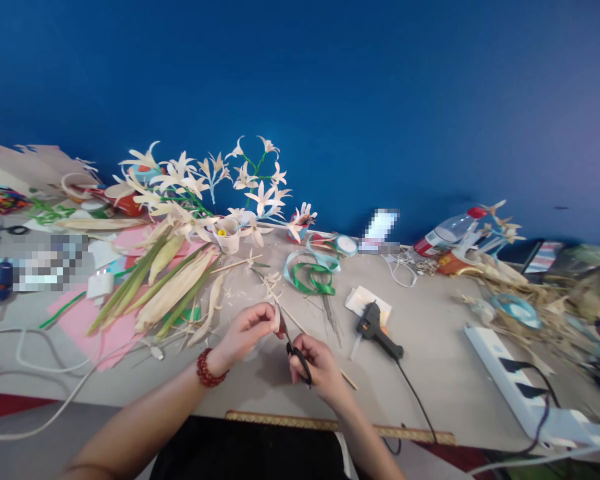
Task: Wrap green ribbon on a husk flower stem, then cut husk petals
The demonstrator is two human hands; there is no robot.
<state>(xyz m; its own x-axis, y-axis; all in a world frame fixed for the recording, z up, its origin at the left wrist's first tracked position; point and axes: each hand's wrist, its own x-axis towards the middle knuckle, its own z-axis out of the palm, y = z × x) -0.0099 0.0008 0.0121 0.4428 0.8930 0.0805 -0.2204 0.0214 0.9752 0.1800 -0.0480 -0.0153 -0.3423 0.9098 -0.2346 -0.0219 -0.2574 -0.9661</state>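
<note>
My left hand point(247, 333), with a red beaded bracelet on its wrist, pinches a small pale strip of husk point(278, 317). Black-handled scissors point(304, 365) are in my right hand point(323, 367), fingers closed around the handles. Their blades point up and left, close beside the strip; whether they touch it I cannot tell. Both hands are above the grey table point(260, 390). Beyond them lie pale scraps and a thin stick point(293, 317). Left of my left hand are dried corn husks point(177, 293), partly on pink paper point(97, 333).
A black glue gun point(380, 332) rests at right, its cord running off the front edge. Husk flowers point(180, 173) stand at the back near a white cup point(229, 237). Green ribbon point(313, 283) is behind my hands. A power strip point(505, 380) and bottle point(447, 233) are further right.
</note>
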